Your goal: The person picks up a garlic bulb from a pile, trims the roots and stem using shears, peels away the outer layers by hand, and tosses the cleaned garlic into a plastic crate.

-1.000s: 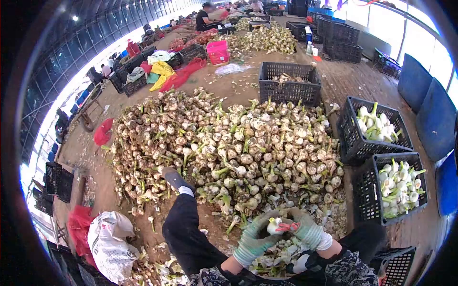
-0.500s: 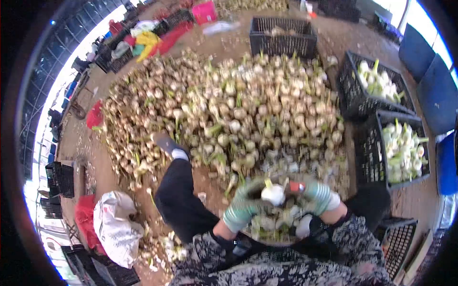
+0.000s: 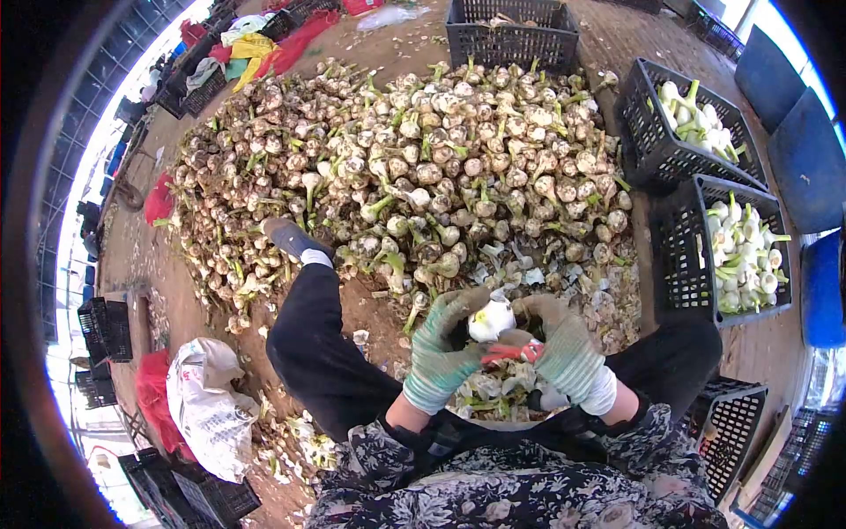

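Both hands wear striped green-and-white work gloves with dirty fingers. My left hand is wrapped round the left side of a peeled white garlic bulb. On the bulb's right side, my right hand is closed on a red-handled tool, whose working end I cannot make out. Below the hands, between my legs, lie loose peelings. A large heap of unpeeled garlic bulbs spreads over the floor in front of me.
Two black crates with cleaned white garlic stand at the right. Another black crate is beyond the heap. A white sack lies at the left beside red netting. My shoe rests at the heap's edge.
The view has tipped down, so the heap and crates sit higher. The bulb has turned in my left hand, and my right hand with the red-handled tool has come closer to it.
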`<state>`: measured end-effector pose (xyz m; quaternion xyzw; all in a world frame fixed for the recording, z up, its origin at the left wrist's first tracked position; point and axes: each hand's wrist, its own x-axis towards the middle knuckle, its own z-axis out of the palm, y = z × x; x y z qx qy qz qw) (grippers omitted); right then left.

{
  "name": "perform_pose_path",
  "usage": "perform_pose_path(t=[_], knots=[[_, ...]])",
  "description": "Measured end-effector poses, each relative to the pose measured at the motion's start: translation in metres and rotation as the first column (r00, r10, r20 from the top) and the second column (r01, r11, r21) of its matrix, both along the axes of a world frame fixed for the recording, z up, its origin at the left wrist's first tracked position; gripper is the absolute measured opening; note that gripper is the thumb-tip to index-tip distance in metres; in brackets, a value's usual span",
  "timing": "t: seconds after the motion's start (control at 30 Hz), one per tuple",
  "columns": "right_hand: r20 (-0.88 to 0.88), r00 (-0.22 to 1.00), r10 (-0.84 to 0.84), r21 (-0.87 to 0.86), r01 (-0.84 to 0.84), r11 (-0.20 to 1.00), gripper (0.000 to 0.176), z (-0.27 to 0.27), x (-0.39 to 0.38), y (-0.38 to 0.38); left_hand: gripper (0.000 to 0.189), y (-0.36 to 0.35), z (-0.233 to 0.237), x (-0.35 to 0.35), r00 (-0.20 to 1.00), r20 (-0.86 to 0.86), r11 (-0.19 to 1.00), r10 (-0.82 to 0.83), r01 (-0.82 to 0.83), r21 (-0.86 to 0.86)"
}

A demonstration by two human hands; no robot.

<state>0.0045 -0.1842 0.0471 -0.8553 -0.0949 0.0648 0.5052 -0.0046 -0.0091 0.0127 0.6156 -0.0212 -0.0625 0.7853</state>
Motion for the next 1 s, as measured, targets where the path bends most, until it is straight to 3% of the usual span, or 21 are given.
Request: perform_pose_path(t=[0.03,0.1,0.13,0.23,0.27,0.37,0.4,0.43,0.5,0.53,0.57,0.6,0.63,0.7,0.73,0.77,0.8,0.83,0.9,0.97,1.0], knots=[[0.000,1.000,0.001,0.000,-0.001,1.000,0.037,-0.001,0.001,0.001,0.060,0.000,0.000,0.000,0.990,0.140,0.989,-0.003,-0.017,0.144],[-0.083,0.996,-0.015,0.078,0.021,0.997,0.024,-0.002,0.003,0.002,0.060,0.003,0.003,-0.001,0.989,0.145,0.994,-0.004,-0.012,0.107],[0.111,0.993,0.026,-0.015,-0.025,1.000,0.012,0.003,0.004,0.002,0.059,0.005,0.002,-0.003,0.997,0.081,0.995,-0.019,0.011,0.096],[0.073,0.997,0.015,-0.022,-0.014,1.000,0.008,-0.006,0.006,-0.002,0.055,0.005,0.008,-0.007,0.992,-0.116,0.999,-0.042,0.038,-0.037],[-0.090,0.996,-0.019,0.191,0.036,0.981,0.009,-0.005,0.010,-0.002,0.056,0.004,0.008,-0.009,0.985,-0.166,0.992,-0.037,0.016,-0.121],[-0.175,0.984,-0.021,0.167,0.050,0.985,0.015,-0.023,0.019,-0.012,0.057,0.002,0.007,-0.007,0.972,-0.227,0.967,-0.060,0.001,-0.253],[-0.261,0.964,0.057,0.356,0.041,0.934,0.026,-0.022,0.018,-0.011,0.059,0.003,0.010,-0.005,0.961,-0.265,0.968,-0.072,0.003,-0.250],[-0.266,0.962,0.059,0.355,0.041,0.934,0.026,-0.027,0.014,-0.008,0.060,0.003,0.012,-0.003,0.949,-0.303,0.969,-0.084,0.008,-0.246],[-0.142,0.990,-0.003,0.535,0.079,0.841,0.034,-0.024,0.009,0.006,0.061,-0.003,0.010,-0.002,0.964,-0.257,0.972,-0.069,0.007,-0.236],[-0.079,0.996,-0.037,0.054,0.041,0.998,0.036,-0.016,0.009,0.007,0.061,-0.005,0.005,-0.004,0.969,-0.237,0.945,-0.071,-0.011,-0.328],[-0.077,0.996,-0.035,0.056,0.039,0.998,0.036,-0.012,0.008,0.013,0.061,-0.007,0.004,-0.004,0.974,-0.215,0.909,-0.070,-0.027,-0.417],[0.031,0.999,-0.031,0.119,0.028,0.993,0.035,-0.010,0.006,0.019,0.054,-0.014,0.011,-0.004,0.959,-0.282,0.960,0.035,-0.111,-0.258],[0.135,0.990,-0.034,0.182,0.009,0.983,0.033,-0.010,0.002,0.022,0.054,-0.011,0.010,-0.004,0.958,-0.283,0.960,0.042,-0.117,-0.254],[0.131,0.991,0.004,0.296,-0.043,0.954,0.028,-0.014,0.007,0.023,0.043,-0.006,0.008,-0.004,0.944,-0.325,0.903,0.062,-0.192,-0.384],[-0.215,0.976,0.023,0.369,0.060,0.928,0.025,-0.011,0.015,0.018,0.040,-0.010,0.008,-0.003,0.941,-0.314,0.898,0.126,-0.243,-0.368],[-0.530,0.846,0.066,0.398,0.179,0.899,0.023,-0.007,0.021,0.014,0.040,-0.009,0.007,-0.003,0.941,-0.313,0.898,0.129,-0.245,-0.367],[-0.558,0.830,0.013,0.599,0.392,0.698,0.017,-0.011,0.020,0.012,0.041,-0.007,0.004,-0.003,0.930,-0.347,0.867,0.121,-0.269,-0.418],[-0.557,0.831,0.014,0.600,0.391,0.698,0.017,-0.019,0.019,0.011,0.042,-0.007,0.001,-0.002,0.917,-0.383,0.834,0.110,-0.295,-0.467],[-0.281,0.955,0.099,0.514,0.062,0.855,0.022,-0.041,0.016,0.011,0.040,-0.006,-0.002,-0.001,0.902,-0.417,0.817,0.107,-0.319,-0.481],[-0.371,0.920,0.125,0.414,0.043,0.909,0.025,-0.057,0.025,0.004,0.039,-0.005,-0.002,0.003,0.875,-0.474,0.783,0.093,-0.359,-0.508],[-0.372,0.919,0.128,0.162,-0.072,0.984,0.026,-0.060,0.033,0.000,0.037,-0.003,0.000,0.005,0.870,-0.483,0.805,0.102,-0.357,-0.474]])
